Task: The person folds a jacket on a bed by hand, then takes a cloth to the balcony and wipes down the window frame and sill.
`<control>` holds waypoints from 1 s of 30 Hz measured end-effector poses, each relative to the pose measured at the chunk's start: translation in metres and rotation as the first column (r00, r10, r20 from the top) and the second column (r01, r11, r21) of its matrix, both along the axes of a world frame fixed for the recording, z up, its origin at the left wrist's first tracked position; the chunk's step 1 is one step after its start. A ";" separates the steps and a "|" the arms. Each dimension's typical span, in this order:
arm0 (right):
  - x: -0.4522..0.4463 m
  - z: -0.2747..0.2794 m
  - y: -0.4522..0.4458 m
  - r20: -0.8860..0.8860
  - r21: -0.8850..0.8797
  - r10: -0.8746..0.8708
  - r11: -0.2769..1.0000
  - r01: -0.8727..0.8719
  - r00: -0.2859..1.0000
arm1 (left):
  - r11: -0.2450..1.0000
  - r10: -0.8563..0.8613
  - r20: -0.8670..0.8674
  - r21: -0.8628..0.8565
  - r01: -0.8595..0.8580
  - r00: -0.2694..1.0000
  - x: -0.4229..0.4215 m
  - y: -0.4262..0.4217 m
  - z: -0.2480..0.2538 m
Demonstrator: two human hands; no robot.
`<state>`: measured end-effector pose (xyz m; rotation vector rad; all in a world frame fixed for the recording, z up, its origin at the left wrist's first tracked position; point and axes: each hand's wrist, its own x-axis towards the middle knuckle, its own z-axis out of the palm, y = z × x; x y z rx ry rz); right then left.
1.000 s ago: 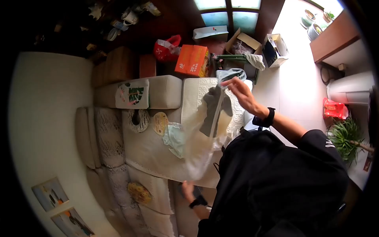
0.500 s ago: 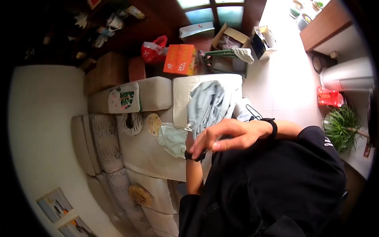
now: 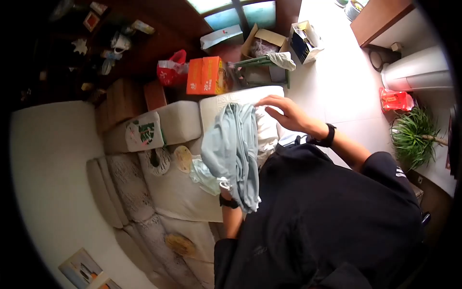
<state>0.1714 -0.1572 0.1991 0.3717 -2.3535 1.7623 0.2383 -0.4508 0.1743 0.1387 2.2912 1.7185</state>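
A grey-blue garment [image 3: 231,149], perhaps trousers, hangs in long folds over my left hand [image 3: 225,189]. Most of that hand, its fingers included, is hidden beneath the cloth; the wrist with a black band shows below. My right hand [image 3: 286,113] is at the garment's upper right edge, fingers stretched forward and thumb apart. Its fingertips are close to the cloth, and whether they touch it I cannot tell. White cloth [image 3: 266,132] lies bunched under the right hand. Left of the grey-blue garment, a pale green cloth [image 3: 203,176] rests on the sofa.
The beige sofa [image 3: 173,192] holds a ring-shaped cushion [image 3: 158,162], a round fan-like piece [image 3: 183,159] and a printed white cloth [image 3: 144,132]. Beyond stand an orange box [image 3: 206,76], a red bag [image 3: 173,70], a green-framed stool [image 3: 260,62] and open cartons [image 3: 263,43]. A plant [image 3: 414,137] stands right.
The grey-blue garment has come nearer to me and now covers more of my left hand. My right hand has moved up and away from the left wrist, its fingers extending. The view has shifted.
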 end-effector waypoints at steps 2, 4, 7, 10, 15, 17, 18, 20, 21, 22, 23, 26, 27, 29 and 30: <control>-0.018 -0.005 -0.008 -0.064 0.136 0.103 0.986 -0.094 0.993 | 0.996 0.072 0.025 -0.052 -0.071 0.997 0.032 -0.021 0.005; -0.021 0.001 -0.019 -0.113 0.185 0.225 0.962 -0.202 0.968 | 0.986 0.143 0.002 -0.087 -0.142 0.990 0.051 -0.038 0.011; -0.023 0.003 -0.024 0.148 0.005 0.433 0.899 -0.439 0.889 | 0.968 0.225 -0.090 -0.096 -0.233 0.970 0.051 -0.047 0.023; -0.020 0.004 -0.012 0.209 -0.119 0.466 0.885 -0.451 0.860 | 0.959 0.240 -0.227 -0.096 -0.267 0.944 0.018 -0.048 0.037; -0.008 0.011 0.020 0.447 -0.212 0.524 0.849 -0.484 0.724 | 0.944 -0.011 -0.427 -0.302 -0.131 0.904 -0.030 -0.057 0.066; -0.001 0.010 0.028 0.517 -0.212 0.502 0.860 -0.465 0.693 | 0.841 -0.251 -0.522 -0.535 -0.083 0.815 -0.049 -0.054 0.083; -0.001 0.011 0.034 0.520 -0.178 0.509 0.850 -0.495 0.686 | 0.836 -0.255 -0.477 -0.546 -0.056 0.841 -0.052 -0.055 0.087; -0.004 0.014 0.046 0.527 -0.117 0.525 0.824 -0.555 0.668 | 0.824 -0.263 -0.382 -0.567 0.000 0.886 -0.052 -0.061 0.093; -0.004 0.012 0.051 0.485 -0.176 0.516 0.849 -0.498 0.706 | 0.833 -0.233 -0.373 -0.553 -0.014 0.898 -0.054 -0.067 0.094; -0.007 0.018 0.060 0.497 -0.246 0.532 0.844 -0.476 0.685 | 0.833 -0.232 -0.397 -0.553 -0.030 0.888 -0.056 -0.072 0.099; -0.008 0.023 0.065 0.496 -0.270 0.501 0.865 -0.422 0.709 | 0.832 -0.231 -0.421 -0.553 -0.046 0.877 -0.059 -0.076 0.107; -0.011 0.046 0.092 0.331 -0.138 0.348 0.937 -0.320 0.877 | 0.812 -0.228 -0.517 -0.568 -0.132 0.825 -0.064 -0.090 0.126; -0.006 0.051 0.099 0.276 -0.155 0.232 0.969 -0.195 0.933 | 0.771 -0.210 -0.520 -0.609 -0.186 0.828 -0.061 -0.086 0.140; -0.005 0.074 0.117 0.190 -0.167 0.097 0.984 -0.065 0.977 | 0.784 -0.199 -0.531 -0.590 -0.191 0.824 -0.061 -0.102 0.136; -0.005 0.086 0.125 0.162 -0.156 0.086 0.986 -0.061 0.983 | 0.792 -0.194 -0.538 -0.580 -0.193 0.820 -0.062 -0.112 0.132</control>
